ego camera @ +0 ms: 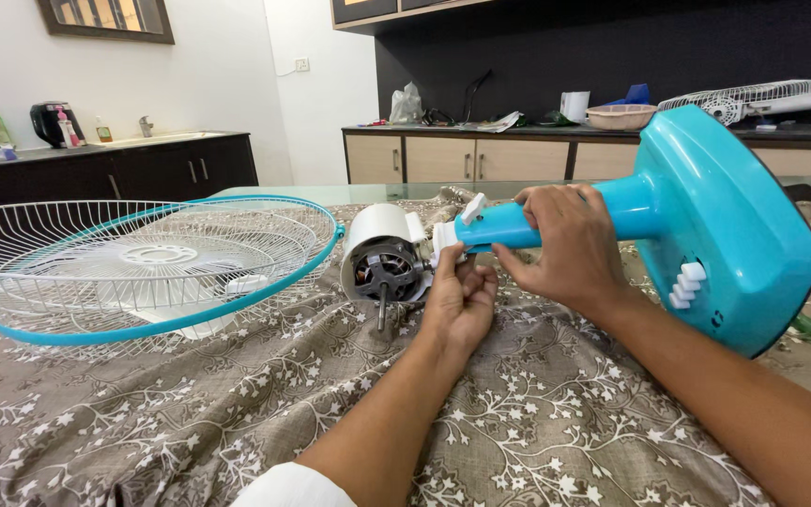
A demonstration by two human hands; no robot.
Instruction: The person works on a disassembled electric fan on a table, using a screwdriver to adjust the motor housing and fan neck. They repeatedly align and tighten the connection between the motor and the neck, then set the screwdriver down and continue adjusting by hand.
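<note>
Turquoise fan stand [706,221] lies sideways on the cloth-covered worktop [518,413]; right hand [565,244] fingers wrap its neck to steady it, left hand [457,296] fingers pinch the joint beside the motor [382,263], wire grille [143,263] set aside left

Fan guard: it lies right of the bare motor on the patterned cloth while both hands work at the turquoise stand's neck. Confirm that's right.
Wrong side. The head view shows the fan guard lying left of the bare motor on the patterned cloth; the left hand and right hand do work at the turquoise stand's neck.
</note>
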